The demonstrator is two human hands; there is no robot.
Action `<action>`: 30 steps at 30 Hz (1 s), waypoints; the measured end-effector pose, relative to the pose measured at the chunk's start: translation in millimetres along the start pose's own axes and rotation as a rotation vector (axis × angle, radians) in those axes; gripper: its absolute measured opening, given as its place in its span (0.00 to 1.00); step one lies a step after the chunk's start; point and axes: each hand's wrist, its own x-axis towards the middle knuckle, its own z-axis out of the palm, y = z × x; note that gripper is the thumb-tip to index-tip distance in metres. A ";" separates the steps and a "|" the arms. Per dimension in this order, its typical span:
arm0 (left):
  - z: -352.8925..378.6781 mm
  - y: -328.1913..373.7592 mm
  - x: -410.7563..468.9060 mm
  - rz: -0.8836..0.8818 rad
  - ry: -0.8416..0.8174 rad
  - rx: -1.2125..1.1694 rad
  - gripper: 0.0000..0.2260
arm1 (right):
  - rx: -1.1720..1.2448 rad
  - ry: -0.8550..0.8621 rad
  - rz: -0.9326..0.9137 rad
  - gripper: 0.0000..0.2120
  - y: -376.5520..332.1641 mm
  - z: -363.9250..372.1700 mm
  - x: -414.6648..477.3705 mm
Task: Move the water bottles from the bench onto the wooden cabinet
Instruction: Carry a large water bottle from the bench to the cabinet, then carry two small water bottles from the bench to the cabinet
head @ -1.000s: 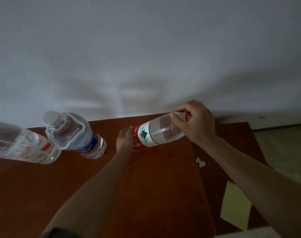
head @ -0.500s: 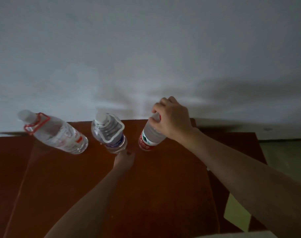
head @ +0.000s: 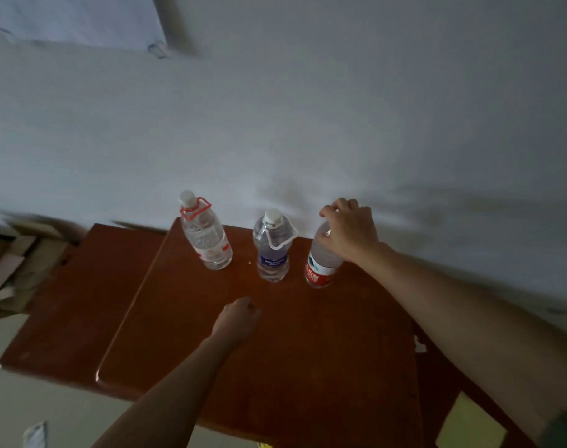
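Three water bottles stand in a row at the back of the reddish wooden cabinet top (head: 308, 367), near the wall. The left bottle (head: 208, 240) has a red carry handle, the middle bottle (head: 272, 250) a blue label and a clear handle. My right hand (head: 350, 231) grips the top of the red-labelled bottle (head: 321, 263), which stands upright on the cabinet at the right of the row. My left hand (head: 237, 320) hovers low over the cabinet in front of the middle bottle, fingers curled, holding nothing.
A white wall rises directly behind the bottles. A lower wooden panel (head: 65, 305) extends left of the cabinet, with cardboard boxes (head: 14, 263) beyond it. A yellow paper (head: 469, 425) lies at the lower right. Pale floor shows at the lower left.
My right hand has stood the red-labelled bottle upright at the right end of the row. My left hand has drawn back from the bottles. The camera view has pulled back and tilted.
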 end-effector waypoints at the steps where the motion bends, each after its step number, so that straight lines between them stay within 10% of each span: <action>1: -4.3 -1.5 -11.8 -0.004 0.022 0.006 0.05 | 0.013 0.040 -0.032 0.20 -6.5 -6.2 -5.6; 13: -0.5 -68.9 -246.5 -0.224 0.394 -0.065 0.08 | 0.162 -0.083 -0.661 0.15 -157.2 -31.3 -134.7; 30: 117.3 -359.0 -711.4 -1.022 0.841 -0.308 0.16 | -0.082 -0.126 -1.619 0.19 -586.5 -39.6 -520.3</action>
